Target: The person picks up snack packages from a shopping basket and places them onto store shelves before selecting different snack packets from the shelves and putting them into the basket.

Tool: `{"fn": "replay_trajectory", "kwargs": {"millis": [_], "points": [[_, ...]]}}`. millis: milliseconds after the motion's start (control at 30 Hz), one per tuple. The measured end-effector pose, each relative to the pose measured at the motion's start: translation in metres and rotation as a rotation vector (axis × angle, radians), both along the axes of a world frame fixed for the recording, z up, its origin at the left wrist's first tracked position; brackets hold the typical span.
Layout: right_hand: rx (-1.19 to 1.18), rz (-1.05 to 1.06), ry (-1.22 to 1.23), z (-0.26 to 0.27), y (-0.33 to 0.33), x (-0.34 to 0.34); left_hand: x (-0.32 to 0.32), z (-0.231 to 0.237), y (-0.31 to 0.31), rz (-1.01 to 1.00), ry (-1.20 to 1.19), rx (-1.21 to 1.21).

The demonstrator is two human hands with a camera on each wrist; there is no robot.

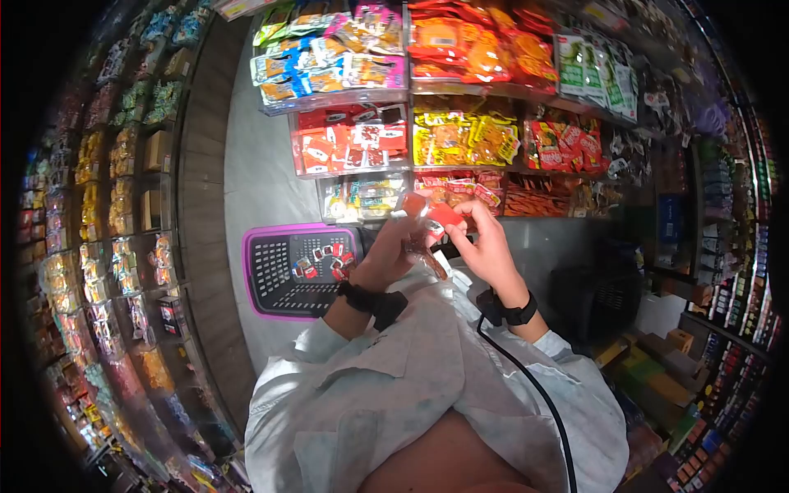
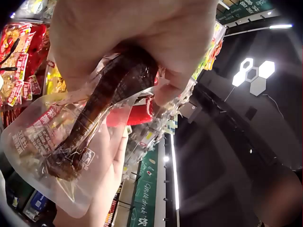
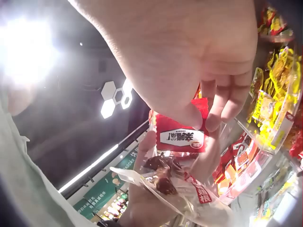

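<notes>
Shelves (image 1: 329,104) of bright packets cross the top centre of the head view. Left of centre sits a dark basket (image 1: 245,271) (purple along its rim), with small red packets (image 1: 339,260) inside. Between basket and shelves on one side and the shirt (image 1: 394,361) below, the left hand (image 1: 388,256) curls its fingers round a clear packet (image 2: 71,146) with dark brown food inside. The right hand (image 1: 491,251), fingers bent, pinches a red packet (image 3: 182,126) just beside it, near frame centre.
</notes>
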State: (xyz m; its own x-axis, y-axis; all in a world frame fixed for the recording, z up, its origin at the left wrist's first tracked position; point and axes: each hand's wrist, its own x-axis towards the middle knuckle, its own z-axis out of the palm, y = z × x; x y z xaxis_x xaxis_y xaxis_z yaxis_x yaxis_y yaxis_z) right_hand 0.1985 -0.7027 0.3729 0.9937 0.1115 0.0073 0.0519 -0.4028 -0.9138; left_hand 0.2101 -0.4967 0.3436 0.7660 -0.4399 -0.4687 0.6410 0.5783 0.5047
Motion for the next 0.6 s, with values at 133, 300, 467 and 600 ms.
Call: {"fn": "replay_trajectory", "kwargs": {"millis": [133, 300, 467, 600], "points": [[0.233, -0.022, -0.078, -0.005, -0.058, -0.039, -0.037, 0.012, -0.068, 0.028, 0.129, -0.013], [0.283, -0.052, -0.141, -0.007, -0.119, -0.081, -0.081, 0.014, -0.130, 0.094, 0.118, 0.039], [0.330, -0.130, -0.132, -0.014, -0.152, -0.113, -0.096, 0.026, -0.169, -0.011, -0.001, 0.179], [0.397, -0.222, -0.038, -0.024, -0.170, -0.130, -0.099, 0.029, -0.194, -0.035, -0.070, 0.238]]}}
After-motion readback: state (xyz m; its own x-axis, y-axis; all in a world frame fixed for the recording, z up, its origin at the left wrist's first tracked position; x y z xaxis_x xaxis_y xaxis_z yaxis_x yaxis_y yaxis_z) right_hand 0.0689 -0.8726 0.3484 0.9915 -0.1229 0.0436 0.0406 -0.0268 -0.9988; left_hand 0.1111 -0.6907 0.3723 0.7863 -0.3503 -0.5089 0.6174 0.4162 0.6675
